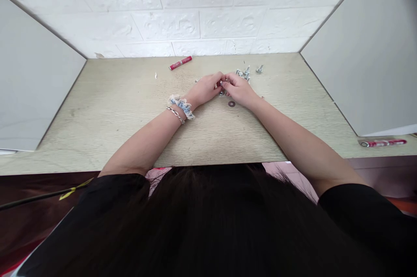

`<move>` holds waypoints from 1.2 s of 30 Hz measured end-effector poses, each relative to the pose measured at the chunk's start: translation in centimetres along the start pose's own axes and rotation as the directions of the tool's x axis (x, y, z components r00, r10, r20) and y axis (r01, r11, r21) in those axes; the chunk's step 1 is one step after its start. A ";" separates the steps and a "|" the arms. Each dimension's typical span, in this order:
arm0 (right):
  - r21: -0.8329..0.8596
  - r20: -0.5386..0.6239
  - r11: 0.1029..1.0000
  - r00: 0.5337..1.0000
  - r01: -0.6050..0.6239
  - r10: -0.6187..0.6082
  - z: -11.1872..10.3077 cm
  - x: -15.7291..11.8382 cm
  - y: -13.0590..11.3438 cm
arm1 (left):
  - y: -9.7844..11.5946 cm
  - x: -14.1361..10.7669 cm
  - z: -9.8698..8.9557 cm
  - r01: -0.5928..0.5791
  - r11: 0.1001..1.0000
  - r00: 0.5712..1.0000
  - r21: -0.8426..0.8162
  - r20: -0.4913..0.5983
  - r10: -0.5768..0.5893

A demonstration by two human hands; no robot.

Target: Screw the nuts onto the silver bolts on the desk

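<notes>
My left hand (207,88) and my right hand (239,89) meet above the tabletop, their fingers bent and closed in a pinch. A small shiny metal piece (221,82) shows between the fingertips; it is too small and covered to name. Just below the fingers there is another bit of metal (222,92), partly hidden. A flat dark washer (231,104) lies on the table close to my right hand. Behind that hand sits a loose cluster of silver bolts (246,71), and one more bolt (259,69) lies apart to their right.
The wooden table (208,138) ends at a white brick-patterned wall (182,25). Grey panels (35,77) stand on both sides. A red tube (180,63) lies at the back, another red tube (383,142) at the right front edge. A small white scrap (155,75) lies left.
</notes>
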State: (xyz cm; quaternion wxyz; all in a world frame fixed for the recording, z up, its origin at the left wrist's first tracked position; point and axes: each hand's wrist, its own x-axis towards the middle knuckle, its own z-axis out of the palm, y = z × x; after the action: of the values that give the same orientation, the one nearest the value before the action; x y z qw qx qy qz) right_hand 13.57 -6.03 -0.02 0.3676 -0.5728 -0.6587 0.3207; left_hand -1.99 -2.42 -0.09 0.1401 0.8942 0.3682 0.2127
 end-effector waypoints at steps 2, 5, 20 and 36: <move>-0.013 0.002 1.000 1.000 0.002 -0.002 0.0 0.0 -0.1 | 0.1 -0.1 -0.1 0.014 1.000 1.000 0.010 0.012 -0.014; -0.030 0.005 1.000 1.000 0.008 -0.008 -0.1 -0.1 -0.3 | 0.2 -0.1 -0.2 0.022 1.000 0.999 0.007 0.026 -0.022; -0.055 0.009 0.998 1.000 0.020 -0.020 -0.1 -0.3 -0.5 | 0.3 -0.2 -0.3 -0.040 0.999 0.997 0.000 0.059 0.040; -0.046 -0.010 0.998 0.999 0.041 -0.041 -0.1 0.0 0.2 | 0.3 0.0 -0.2 -0.065 0.998 0.996 -0.007 0.064 0.065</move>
State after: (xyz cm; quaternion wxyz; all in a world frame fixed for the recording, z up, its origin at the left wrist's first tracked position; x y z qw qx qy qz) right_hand 13.75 -6.00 -0.19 0.3644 -0.5694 -0.6755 0.2946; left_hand -1.91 -2.61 0.20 0.1472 0.9117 0.3337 0.1890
